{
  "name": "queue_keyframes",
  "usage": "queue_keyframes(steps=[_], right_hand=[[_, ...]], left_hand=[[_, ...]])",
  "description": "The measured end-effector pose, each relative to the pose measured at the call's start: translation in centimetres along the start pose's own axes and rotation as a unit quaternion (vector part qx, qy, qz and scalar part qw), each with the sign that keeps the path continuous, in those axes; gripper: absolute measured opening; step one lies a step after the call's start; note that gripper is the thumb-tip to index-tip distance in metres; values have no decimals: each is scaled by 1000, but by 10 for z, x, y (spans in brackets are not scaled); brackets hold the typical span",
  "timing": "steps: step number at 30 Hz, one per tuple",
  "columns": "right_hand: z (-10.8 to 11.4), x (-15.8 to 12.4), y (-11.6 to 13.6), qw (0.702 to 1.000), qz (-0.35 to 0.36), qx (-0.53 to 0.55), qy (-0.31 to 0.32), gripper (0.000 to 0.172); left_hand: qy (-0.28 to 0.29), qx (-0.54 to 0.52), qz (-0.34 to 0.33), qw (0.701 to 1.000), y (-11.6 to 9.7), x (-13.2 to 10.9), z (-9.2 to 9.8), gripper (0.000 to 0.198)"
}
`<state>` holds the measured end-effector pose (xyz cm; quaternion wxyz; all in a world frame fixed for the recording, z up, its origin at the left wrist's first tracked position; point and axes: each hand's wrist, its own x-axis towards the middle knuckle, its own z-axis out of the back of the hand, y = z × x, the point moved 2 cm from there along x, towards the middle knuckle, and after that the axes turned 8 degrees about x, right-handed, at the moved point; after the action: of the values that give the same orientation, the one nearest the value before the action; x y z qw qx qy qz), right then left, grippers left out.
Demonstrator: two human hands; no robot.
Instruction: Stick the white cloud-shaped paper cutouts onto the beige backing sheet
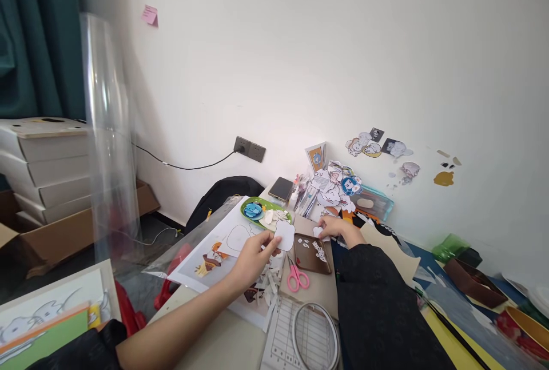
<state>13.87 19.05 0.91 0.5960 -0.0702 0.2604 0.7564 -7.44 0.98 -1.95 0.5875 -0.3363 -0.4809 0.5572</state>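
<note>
My left hand (254,255) pinches a white paper cutout (285,236) with a wavy edge between thumb and fingers. It is held up beside the left edge of a brown tray (315,267), where small white cut pieces (319,251) lie. Over the tray's far right corner, my right hand (337,227) has its fingers closed on a smaller white paper piece (318,231), partly hidden by them. Pink-handled scissors (297,277) rest just below the tray, blades pointing away from me. Beyond my left hand, a green tray (246,208) carries blue and white pieces.
A printed sheet (193,270) and paper scraps (270,284) lie left of the scissors. Nearer me is a gridded board (281,330) with a white ring (295,335). At the back stand a phone (282,189) and piled character cutouts (328,187). A cardboard box (55,241) sits left.
</note>
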Motion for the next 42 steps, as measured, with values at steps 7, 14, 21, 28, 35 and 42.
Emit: queue_keyframes(steps=[7, 14, 21, 28, 35, 42], right_hand=[[7, -22, 11, 989, 47, 96, -98, 32], [-10, -89, 23, 912, 182, 305, -204, 31], [-82, -116, 41, 834, 231, 486, -121, 41], [-90, -106, 35, 797, 237, 535, -150, 35], [-91, -108, 40, 783, 234, 558, -143, 33], [-86, -107, 30, 727, 204, 625, -201, 26]], left_hand=[[-19, 13, -3, 1000, 0, 1, 3, 37], [-24, 13, -12, 1000, -2, -1, 3, 35], [-7, 31, -38, 999, -5, -5, 1, 31], [15, 44, -48, 998, -4, -7, -4, 32], [40, 44, -43, 997, -2, -6, -6, 31], [48, 18, -17, 999, -1, -5, -5, 33]])
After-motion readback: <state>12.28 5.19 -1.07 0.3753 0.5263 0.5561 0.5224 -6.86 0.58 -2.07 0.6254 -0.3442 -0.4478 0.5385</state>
